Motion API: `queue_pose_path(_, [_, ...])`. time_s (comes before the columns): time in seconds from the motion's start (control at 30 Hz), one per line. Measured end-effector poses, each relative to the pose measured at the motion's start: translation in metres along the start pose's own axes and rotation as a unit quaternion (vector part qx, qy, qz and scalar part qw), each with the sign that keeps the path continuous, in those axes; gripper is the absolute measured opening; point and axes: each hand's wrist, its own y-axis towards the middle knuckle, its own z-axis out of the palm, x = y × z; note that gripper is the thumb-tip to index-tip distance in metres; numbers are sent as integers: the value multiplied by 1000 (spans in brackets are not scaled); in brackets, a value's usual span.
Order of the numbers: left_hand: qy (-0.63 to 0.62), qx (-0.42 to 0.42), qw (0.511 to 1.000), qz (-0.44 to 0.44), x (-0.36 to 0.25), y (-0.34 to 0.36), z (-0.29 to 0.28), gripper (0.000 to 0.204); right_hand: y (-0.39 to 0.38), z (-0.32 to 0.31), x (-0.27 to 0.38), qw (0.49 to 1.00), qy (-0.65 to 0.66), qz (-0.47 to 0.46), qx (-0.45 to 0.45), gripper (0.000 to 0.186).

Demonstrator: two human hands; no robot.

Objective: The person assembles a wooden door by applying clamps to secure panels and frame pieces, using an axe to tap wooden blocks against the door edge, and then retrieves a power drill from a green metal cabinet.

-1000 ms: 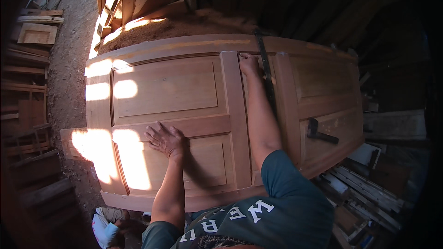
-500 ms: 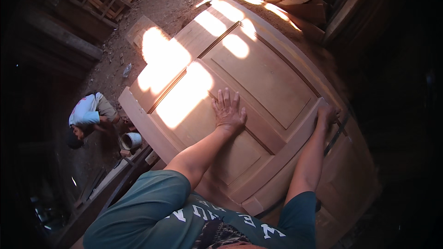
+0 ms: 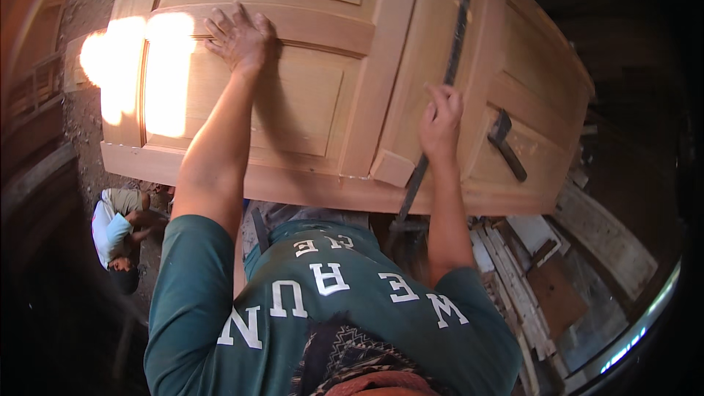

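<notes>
My left hand (image 3: 240,38) lies with fingers spread on a rail of the wooden panel door (image 3: 242,110). My right hand (image 3: 441,119), slightly blurred, is curled closed over a long dark metal bar (image 3: 458,29) that crosses the woodwork. Whether it grips the bar or only passes above it, I cannot tell. Left of that hand, a small wooden block (image 3: 392,169) sits at the door's near corner. To its right, a hammer (image 3: 510,148) with a dark handle rests on a second panelled section (image 3: 546,132).
A person (image 3: 114,231) crouches on the floor at the left. Planks and scrap boards (image 3: 521,286) lie below the work at the right. A timber frame (image 3: 33,95) stands at the far left. Bright sunlight falls on the door's left part.
The view has swung toward the right, bringing the hammer into sight. My right hand has left the door's edge rail and is now over the metal bar. My left hand stays flat on the door.
</notes>
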Motion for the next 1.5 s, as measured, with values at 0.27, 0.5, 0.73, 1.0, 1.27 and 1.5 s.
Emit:
queue_pose_path(0.27, [-222,6,966,131,85,-3,-26,73,-216,7,58,975,93,86,183,39])
queue_pose_path(0.5, [-189,34,979,71,217,-146,-134,58,-221,38,45,994,-19,86,61,51])
queue_pose_path(0.73, [-147,7,989,-1,333,-235,-176,58,-227,43,70,977,-173,57,116,51])
queue_pose_path(1.0, [-139,32,988,-61,429,-309,-167,56,-238,41,97,974,-176,15,142,46])
queue_pose_path(1.27, [-236,235,917,-218,595,-383,-53,59,-243,40,96,982,-139,43,122,41])
queue_pose_path(1.5, [-368,367,771,-369,513,-343,-80,58,-199,-12,-77,945,-212,250,-27,58])
